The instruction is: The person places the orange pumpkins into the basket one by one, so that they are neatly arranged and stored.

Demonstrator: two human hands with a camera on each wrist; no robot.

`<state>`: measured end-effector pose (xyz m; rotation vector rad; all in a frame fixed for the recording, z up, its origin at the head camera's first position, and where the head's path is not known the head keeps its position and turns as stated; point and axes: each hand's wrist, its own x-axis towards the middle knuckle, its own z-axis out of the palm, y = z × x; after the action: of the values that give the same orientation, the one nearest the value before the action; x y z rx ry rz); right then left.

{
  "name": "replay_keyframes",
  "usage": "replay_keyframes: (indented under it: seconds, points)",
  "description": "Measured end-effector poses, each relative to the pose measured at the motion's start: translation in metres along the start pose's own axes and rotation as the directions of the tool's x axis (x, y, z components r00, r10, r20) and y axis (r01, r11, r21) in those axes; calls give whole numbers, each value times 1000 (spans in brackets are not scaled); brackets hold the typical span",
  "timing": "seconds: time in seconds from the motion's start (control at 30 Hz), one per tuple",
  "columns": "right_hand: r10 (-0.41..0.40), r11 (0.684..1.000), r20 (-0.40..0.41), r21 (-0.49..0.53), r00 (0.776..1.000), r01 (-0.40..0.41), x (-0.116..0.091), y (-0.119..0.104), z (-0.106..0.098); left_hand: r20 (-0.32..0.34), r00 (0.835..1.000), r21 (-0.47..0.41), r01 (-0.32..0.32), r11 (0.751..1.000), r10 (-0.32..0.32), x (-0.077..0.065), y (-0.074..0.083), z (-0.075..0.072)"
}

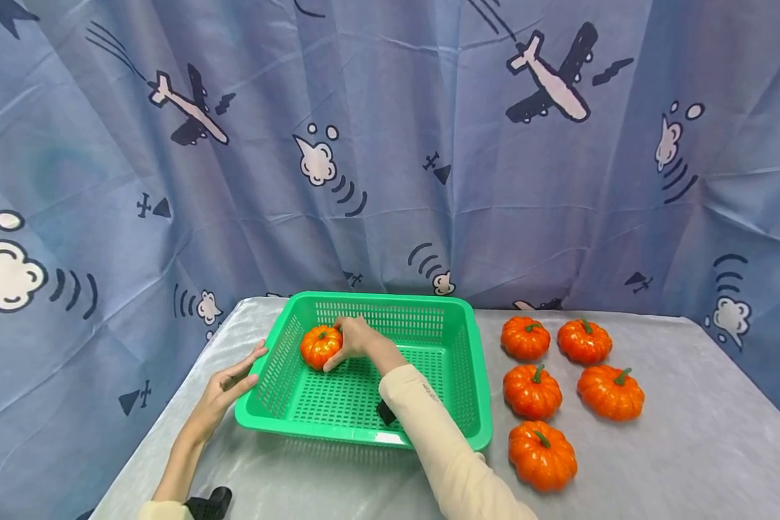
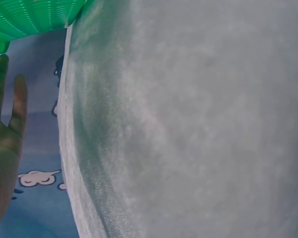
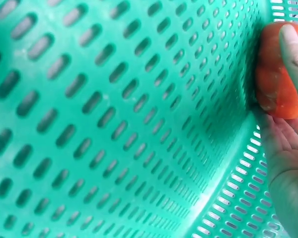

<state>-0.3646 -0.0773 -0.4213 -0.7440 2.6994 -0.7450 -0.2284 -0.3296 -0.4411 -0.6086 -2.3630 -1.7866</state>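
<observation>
In the head view, a small orange pumpkin point(image 1: 321, 347) sits in the left part of a green plastic basket point(image 1: 399, 435). My right hand point(image 1: 359, 341) reaches in over the basket's front and grips this pumpkin from its right side. The right wrist view shows the thumb lying across the pumpkin point(image 3: 274, 74) and the other fingers beneath it, close to the slotted basket wall point(image 3: 104, 99). At the basket's left rim, my left hand point(image 1: 219, 393) has its fingers extended, fingertips right at the edge. In the left wrist view, two fingers of that hand point(image 2: 5, 134) stretch toward the basket point(image 2: 35, 20).
Several more orange pumpkins stand right of the basket, among them a front one point(image 1: 542, 456) and a back one point(image 1: 525, 338). A pale cloth point(image 1: 682, 448) covers the table. Behind it hangs a blue curtain point(image 1: 390, 217) printed with airplanes.
</observation>
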Motion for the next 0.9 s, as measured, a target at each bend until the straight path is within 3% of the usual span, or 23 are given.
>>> replay_keyframes:
  seconds: [0.9]
  points:
    - [52, 999, 27, -1, 998, -51, -4, 4, -2, 16, 1000, 35, 0, 999, -1, 0, 2, 0]
